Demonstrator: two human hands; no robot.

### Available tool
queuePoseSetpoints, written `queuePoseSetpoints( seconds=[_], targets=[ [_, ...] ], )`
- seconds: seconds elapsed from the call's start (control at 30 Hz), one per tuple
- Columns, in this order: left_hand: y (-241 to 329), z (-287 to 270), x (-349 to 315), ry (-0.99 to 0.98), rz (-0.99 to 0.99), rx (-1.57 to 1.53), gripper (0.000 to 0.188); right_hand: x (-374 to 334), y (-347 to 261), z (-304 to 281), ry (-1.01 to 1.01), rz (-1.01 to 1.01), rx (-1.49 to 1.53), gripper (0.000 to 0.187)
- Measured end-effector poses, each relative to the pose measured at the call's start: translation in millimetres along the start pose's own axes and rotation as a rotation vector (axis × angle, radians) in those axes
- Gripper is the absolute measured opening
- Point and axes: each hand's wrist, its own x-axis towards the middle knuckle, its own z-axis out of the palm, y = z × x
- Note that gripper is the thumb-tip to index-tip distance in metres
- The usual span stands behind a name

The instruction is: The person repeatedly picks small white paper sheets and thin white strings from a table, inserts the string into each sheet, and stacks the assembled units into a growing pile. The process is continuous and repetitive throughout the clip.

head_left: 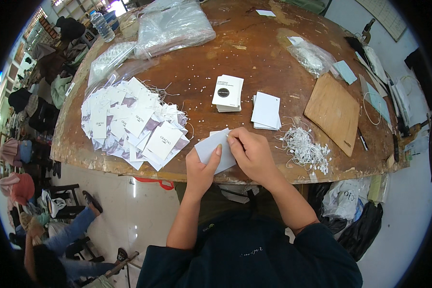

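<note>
Near the front edge of the table, my left hand (199, 170) grips a white card tag (211, 150), its thumb lying flat across the face. My right hand (252, 152) is closed in a pinch at the card's upper right corner; what sits between those fingertips is too small to make out. Beyond my hands stand a stack of printed white cards (229, 89) and a stack of plain white cards (266, 109). Right of my right hand lies a tangle of white tag strings (303, 148). To the left spreads a large heap of strung white tags (134, 122).
Clear plastic bags (175, 29) cover the far left of the table, near a water bottle (102, 26). On the right are a wooden board (332, 114), a small plastic bag (313, 58) and a pen (363, 140). Another person's leg (74, 233) shows at lower left.
</note>
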Motion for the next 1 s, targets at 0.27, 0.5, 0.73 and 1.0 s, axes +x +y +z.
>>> queuePoseSetpoints(
  seconds=[0.27,0.5,0.73,1.0],
  targets=[
    [2,-1,5,0.053,0.493,0.509,0.025,2,6,3,-0.002,-0.021,0.075,0.012],
    [5,-12,15,0.15,1.048,0.963,0.032,0,12,-3,-0.107,0.531,0.823,0.013],
    [0,-35,7,0.129,1.135,1.097,0.032,39,26,-17,0.218,0.34,0.146,0.021],
    [4,-110,55,0.333,0.573,1.314,0.032,102,65,-31,-0.085,-0.14,-0.536,0.053]
  ],
)
